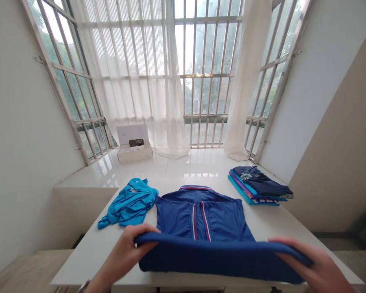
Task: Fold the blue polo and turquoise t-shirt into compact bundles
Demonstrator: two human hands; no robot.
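Left hand (pixel 131 245) and right hand (pixel 312 260) set wide apart, each gripping raised near end of blue garment (pixel 175 217) between thumb and fingers (collar end lies on white table (pixel 87 262)).

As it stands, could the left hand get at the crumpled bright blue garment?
Probably yes: the bright blue garment lies close beyond the left hand, with nothing visible blocking the way. But that hand grips the dark blue garment, so it would likely need to let go first.

left hand (pixel 131 245) pinching | right hand (pixel 314 258) pinching, blurred | hands well apart | left forearm (pixel 106 272) slanting inward
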